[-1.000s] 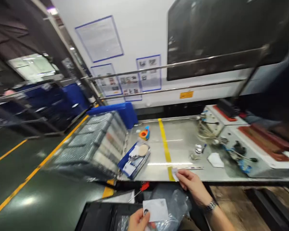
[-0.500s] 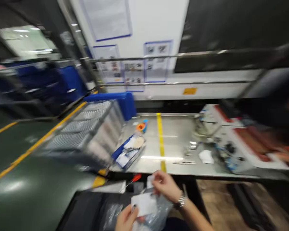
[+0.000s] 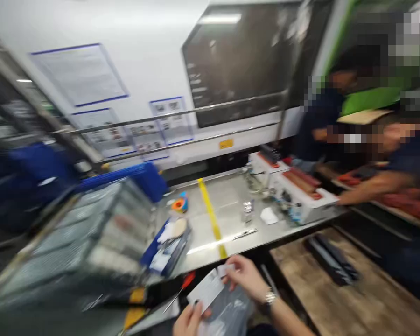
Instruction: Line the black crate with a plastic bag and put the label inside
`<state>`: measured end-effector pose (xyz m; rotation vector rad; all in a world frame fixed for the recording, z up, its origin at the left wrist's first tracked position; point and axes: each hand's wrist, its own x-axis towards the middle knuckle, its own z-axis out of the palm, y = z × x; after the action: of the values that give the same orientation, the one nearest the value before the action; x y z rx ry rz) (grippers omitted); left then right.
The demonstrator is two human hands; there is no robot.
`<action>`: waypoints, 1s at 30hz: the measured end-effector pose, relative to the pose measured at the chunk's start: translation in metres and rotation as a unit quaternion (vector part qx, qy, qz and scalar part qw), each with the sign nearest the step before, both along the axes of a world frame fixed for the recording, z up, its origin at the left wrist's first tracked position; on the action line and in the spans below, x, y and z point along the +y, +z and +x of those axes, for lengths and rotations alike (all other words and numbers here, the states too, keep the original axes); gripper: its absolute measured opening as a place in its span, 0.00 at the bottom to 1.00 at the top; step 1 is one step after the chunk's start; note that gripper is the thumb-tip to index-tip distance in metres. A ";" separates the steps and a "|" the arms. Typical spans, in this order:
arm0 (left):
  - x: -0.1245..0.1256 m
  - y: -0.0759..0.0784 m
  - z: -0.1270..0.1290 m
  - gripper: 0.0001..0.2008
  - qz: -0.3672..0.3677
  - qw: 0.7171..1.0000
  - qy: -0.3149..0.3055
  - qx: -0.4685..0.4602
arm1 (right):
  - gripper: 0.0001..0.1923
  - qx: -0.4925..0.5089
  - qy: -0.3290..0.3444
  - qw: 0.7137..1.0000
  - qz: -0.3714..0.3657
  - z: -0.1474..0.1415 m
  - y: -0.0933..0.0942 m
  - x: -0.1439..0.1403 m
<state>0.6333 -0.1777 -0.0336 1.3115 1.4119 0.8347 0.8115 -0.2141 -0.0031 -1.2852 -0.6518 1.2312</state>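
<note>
My left hand [image 3: 189, 319], at the bottom, is closed on a white card [image 3: 206, 290], thumb on its lower edge. Below and right of the card hangs a greyish clear plastic bag [image 3: 231, 311]; whether my left fingers also grip it I cannot tell. My right hand [image 3: 245, 279], with a metal watch on the wrist, pinches a small white slip [image 3: 225, 269] at the card's upper right corner. Whether slip and card are joined is blurred. A screwdriver with a red handle [image 3: 188, 280] lies just beyond the card.
Ahead is a metal bench [image 3: 196, 252] with a yellow tape strip [image 3: 210, 214], a blue tray [image 3: 166, 263] of papers, an orange tape roll [image 3: 178, 204], tweezers [image 3: 245, 234] and white machines [image 3: 297, 200]. Wrapped stacks [image 3: 87, 228] stand left. Two people work at right near a wooden board [image 3: 301, 275].
The view has swung right, bringing two people into sight. The white card has tilted, and my right hand's slip now sits against its upper corner.
</note>
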 end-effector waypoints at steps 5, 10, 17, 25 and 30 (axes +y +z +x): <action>-0.018 0.037 -0.007 0.36 -0.124 0.986 0.005 -0.109 | 0.31 -0.026 0.036 0.999 0.003 0.007 -0.002 -0.007; -0.034 0.044 -0.011 0.37 -0.126 0.979 0.044 -0.152 | 0.30 -0.080 0.103 0.991 0.006 -0.025 0.005 -0.006; -0.050 0.040 -0.031 0.42 -0.114 0.977 0.090 -0.154 | 0.25 -0.145 0.224 0.963 0.020 -0.056 0.007 0.003; -0.063 0.041 -0.056 0.41 -0.125 0.967 0.123 -0.187 | 0.28 -0.247 0.224 0.942 0.043 -0.038 0.022 0.018; -0.070 0.046 -0.072 0.37 -0.144 0.961 0.114 -0.208 | 0.29 -0.275 0.298 0.913 0.053 -0.038 0.038 0.036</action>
<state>0.5615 -0.2479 0.0119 0.7080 1.2982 0.9508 0.7735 -0.1785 0.0350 -1.3965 -1.5891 1.2802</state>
